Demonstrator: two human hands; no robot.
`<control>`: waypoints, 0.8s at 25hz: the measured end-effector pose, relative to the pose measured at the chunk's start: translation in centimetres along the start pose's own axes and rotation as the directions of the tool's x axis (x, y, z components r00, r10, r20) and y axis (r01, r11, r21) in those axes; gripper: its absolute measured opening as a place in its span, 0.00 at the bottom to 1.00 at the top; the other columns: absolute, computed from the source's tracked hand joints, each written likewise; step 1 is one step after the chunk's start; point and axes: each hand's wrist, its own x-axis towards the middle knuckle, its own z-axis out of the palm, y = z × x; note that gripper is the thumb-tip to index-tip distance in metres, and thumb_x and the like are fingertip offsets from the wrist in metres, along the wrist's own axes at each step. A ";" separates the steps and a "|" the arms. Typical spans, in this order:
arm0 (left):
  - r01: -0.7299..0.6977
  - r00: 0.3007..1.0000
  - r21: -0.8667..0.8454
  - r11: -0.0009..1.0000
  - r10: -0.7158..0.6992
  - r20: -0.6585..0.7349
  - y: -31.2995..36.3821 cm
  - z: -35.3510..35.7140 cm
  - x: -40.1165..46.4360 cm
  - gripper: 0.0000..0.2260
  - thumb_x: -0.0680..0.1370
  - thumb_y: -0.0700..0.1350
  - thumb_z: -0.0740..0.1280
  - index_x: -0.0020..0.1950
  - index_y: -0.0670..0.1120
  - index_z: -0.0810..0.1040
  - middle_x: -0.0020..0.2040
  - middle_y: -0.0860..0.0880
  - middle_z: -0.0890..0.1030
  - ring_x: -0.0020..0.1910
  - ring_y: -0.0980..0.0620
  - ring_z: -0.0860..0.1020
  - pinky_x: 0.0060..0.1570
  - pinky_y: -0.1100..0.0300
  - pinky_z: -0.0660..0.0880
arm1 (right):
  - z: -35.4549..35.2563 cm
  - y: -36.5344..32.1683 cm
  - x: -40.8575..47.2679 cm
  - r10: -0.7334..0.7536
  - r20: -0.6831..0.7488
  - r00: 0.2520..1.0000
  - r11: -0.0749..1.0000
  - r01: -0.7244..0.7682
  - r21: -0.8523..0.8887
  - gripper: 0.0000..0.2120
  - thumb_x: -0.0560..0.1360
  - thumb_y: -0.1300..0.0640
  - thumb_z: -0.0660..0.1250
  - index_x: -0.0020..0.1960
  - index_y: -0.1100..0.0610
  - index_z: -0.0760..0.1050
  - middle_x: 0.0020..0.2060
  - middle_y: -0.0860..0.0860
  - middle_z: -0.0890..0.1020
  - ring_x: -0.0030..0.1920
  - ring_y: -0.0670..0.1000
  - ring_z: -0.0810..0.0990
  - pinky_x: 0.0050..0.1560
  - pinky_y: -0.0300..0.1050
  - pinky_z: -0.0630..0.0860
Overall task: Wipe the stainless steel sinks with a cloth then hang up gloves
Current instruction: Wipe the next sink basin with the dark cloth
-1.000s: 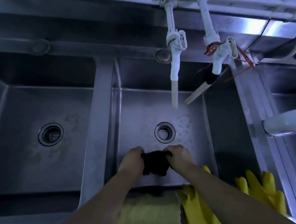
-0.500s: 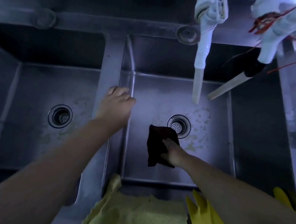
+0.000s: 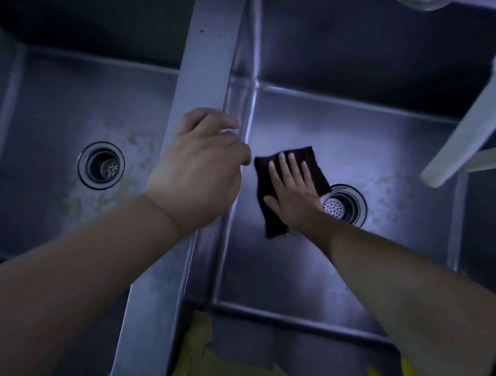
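At frame centre, the right hand (image 3: 296, 197) lies flat with straight, slightly spread fingers (image 3: 283, 167) pressing the dark square cloth (image 3: 287, 185) onto the floor of the right stainless steel sink basin (image 3: 305, 266), its lower right corner touching the round perforated drain (image 3: 343, 206). The left hand (image 3: 201, 173), fingers loosely curled and holding nothing, rests on the steel divider (image 3: 205, 61) beside the left basin (image 3: 40, 137). A yellow cloth (image 3: 206, 367) drapes the lower rim.

A dark cloth (image 3: 292, 181) lies flat on the right sink's (image 3: 355, 139) floor (beside its drain (image 3: 345, 206)).

Dim, bluish light all over. Brightest patch sits mid-frame on the right sink (image 3: 354, 127) floor and divider (image 3: 203, 73), a soft sheen. Upper left falls near black. Faucet (image 3: 471, 131) at right is blurred; straight edges bow outward toward the corners.
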 end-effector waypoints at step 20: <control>-0.010 1.000 0.069 0.998 0.012 -0.018 -0.2 0.2 0.0 0.08 0.67 0.37 0.62 0.35 0.44 0.81 0.33 0.50 0.80 0.54 0.46 0.79 0.64 0.52 0.67 | 4.0 -5.3 -8.2 -0.844 0.108 0.526 0.522 0.850 -0.064 0.28 0.75 0.39 0.59 0.72 0.48 0.66 0.73 0.52 0.66 0.74 0.58 0.61 0.72 0.63 0.54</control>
